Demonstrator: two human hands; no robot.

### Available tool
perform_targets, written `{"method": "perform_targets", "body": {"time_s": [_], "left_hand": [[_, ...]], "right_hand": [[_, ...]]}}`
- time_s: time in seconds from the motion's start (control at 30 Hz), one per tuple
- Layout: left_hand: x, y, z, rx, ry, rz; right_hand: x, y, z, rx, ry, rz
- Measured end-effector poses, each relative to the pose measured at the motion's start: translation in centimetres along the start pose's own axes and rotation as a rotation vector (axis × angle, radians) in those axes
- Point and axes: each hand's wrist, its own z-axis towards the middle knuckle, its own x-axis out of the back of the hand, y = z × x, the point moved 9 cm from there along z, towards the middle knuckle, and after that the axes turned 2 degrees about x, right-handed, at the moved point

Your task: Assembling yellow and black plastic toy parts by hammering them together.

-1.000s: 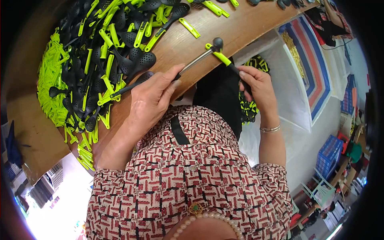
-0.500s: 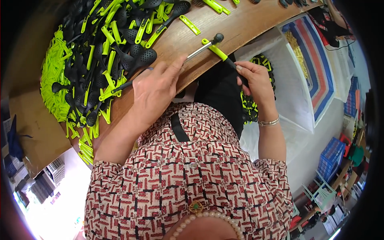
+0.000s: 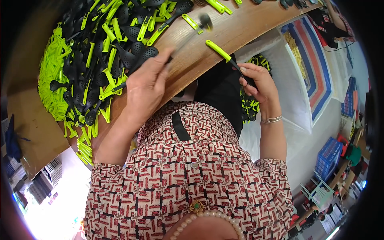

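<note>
My left hand [image 3: 146,82] is closed around a small hammer with a thin metal shaft and a round black head [image 3: 205,21], smeared by motion over the table. My right hand [image 3: 258,80] grips a black kitchen utensil by its neck, at the table's front edge. Its lime-green handle [image 3: 218,50] points away from me, up and to the left. The utensil's far end is hidden by my fingers, so its kind does not show. Hammer head and handle are apart. Beyond them on the table lies a loose green handle piece [image 3: 191,23].
A heap of black slotted spoons and other utensils [image 3: 128,56] covers the table's left, beside a pile of lime-green handle pieces [image 3: 52,80]. The brown table's edge [image 3: 224,56] curves before me. Right of my lap, a white sack [image 3: 288,76] stands near more green-and-black utensils [image 3: 250,108].
The hammer head has lifted off the green handle and moved up and left. My left hand has shifted left and slightly down; my right hand still holds the utensil, moved slightly.
</note>
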Motion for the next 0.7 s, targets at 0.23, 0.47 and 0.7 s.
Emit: {"method": "perform_targets", "body": {"time_s": [0.23, 0.47, 0.7], "left_hand": [[-0.2, 2.4, -0.3, -0.087, -0.088, 0.004], [-3.5, 4.0, -0.1, -0.219, -0.325, 0.475], [-1.8, 4.2, 0.4, -0.148, -0.188, 0.162]], "right_hand": [[-0.4, 1.2, 0.1, -0.018, -0.046, 0.145], [-0.7, -0.5, -0.4, 0.143, 0.096, -0.071], [-0.6, -0.5, -0.3, 0.127, 0.045, -0.013]]}}
